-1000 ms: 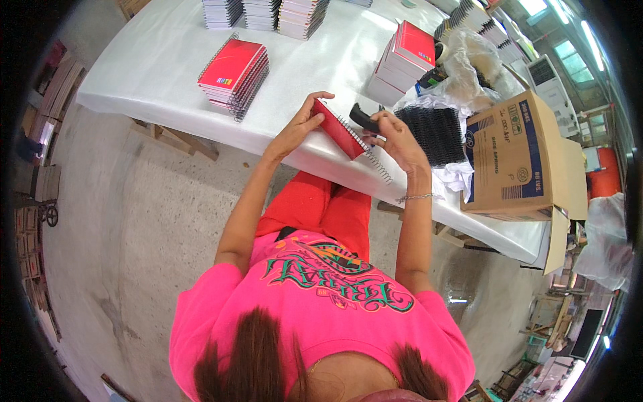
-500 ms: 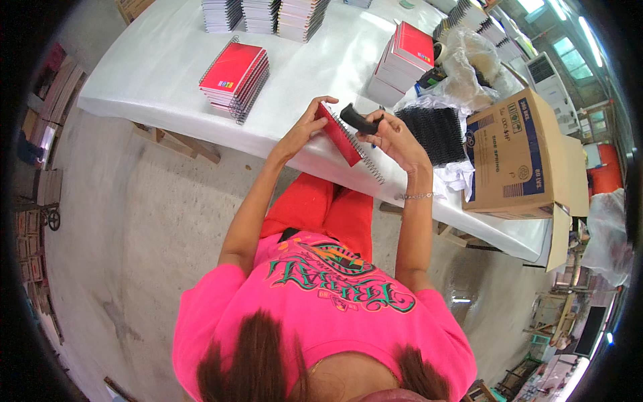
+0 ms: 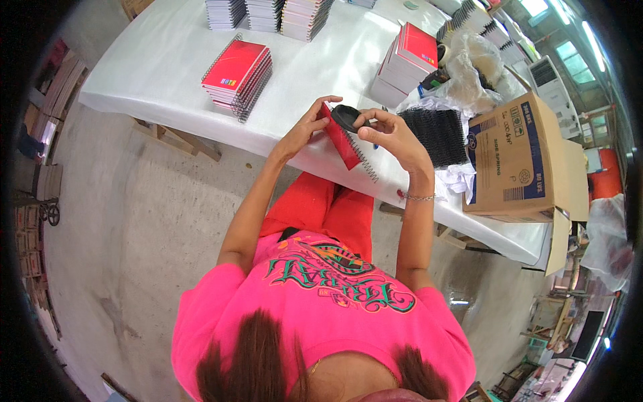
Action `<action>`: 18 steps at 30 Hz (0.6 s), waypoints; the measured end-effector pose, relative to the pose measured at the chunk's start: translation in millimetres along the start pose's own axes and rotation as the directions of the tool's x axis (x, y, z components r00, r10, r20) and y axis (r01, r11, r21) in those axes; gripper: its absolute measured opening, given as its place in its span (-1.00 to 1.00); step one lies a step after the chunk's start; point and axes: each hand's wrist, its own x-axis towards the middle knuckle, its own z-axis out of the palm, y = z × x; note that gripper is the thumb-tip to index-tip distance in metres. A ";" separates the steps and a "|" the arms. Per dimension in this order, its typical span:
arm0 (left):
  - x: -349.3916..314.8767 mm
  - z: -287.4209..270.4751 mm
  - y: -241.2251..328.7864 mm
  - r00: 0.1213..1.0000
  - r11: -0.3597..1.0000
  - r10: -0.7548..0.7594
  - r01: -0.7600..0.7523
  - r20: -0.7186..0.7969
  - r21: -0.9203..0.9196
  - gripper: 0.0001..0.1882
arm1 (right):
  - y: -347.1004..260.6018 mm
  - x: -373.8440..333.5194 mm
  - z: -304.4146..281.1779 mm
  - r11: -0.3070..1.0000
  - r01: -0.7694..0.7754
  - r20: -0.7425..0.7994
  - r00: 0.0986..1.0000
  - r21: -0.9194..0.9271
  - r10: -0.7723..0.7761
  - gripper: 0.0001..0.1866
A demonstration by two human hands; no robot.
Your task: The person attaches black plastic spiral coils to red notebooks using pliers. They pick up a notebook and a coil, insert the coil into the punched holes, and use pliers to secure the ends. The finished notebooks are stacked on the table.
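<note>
My left hand [image 3: 303, 132] is closed on a small red-covered notebook [image 3: 341, 144], gripping its far end and holding it tilted above the table's front edge. A dark wire spiral [image 3: 368, 167] runs along the notebook's right edge, with loose turns sticking out past the near end. In my right hand [image 3: 396, 139], between thumb and fingers, is a black, curved, ring-like piece [image 3: 343, 120]. It lies against or just over the spiral edge near the far end; whether it touches cannot be made out. What exactly this piece is does not show.
Spiral-bound red notebooks [image 3: 238, 67] are stacked at left on the white-covered table [image 3: 161, 74]. Red-covered books [image 3: 418, 45] form another stack beyond my right hand. Black spirals [image 3: 435, 137] lie beside an open cardboard box [image 3: 506, 157]. More bound stacks [image 3: 305, 20] stand at the back.
The black piece has turned, now showing a rounder ring shape, and shifted slightly left against the notebook's edge. My right hand has rotated with it. My left hand holds the notebook much as before.
</note>
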 end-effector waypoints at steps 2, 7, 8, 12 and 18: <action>1.4 0.2 -1.5 0.999 0.998 0.031 -0.030 0.014 -0.060 -0.40 | -0.5 6.1 -3.7 0.994 -0.061 -0.042 0.997 -0.093 0.058 -0.67; 3.7 2.4 0.0 1.000 1.000 -0.007 0.008 0.019 -0.028 -0.37 | 40.4 23.4 -7.2 0.918 -0.108 -0.072 0.987 0.382 0.146 -0.66; 2.7 0.0 0.4 0.999 0.999 -0.050 0.050 0.018 0.011 -0.37 | 42.4 19.9 -9.2 0.950 -0.118 -0.023 0.991 0.289 0.130 -0.63; 4.1 4.5 -6.0 0.994 0.994 0.092 -0.095 -0.065 -0.045 -0.43 | 43.3 35.7 -11.1 0.988 -0.155 -0.099 0.983 -0.002 0.154 -0.53; -4.6 15.9 -19.8 0.915 0.985 0.170 -0.159 -0.367 0.060 -0.68 | 84.5 31.1 -24.3 0.847 -0.102 -0.568 0.783 -0.522 -0.255 -0.32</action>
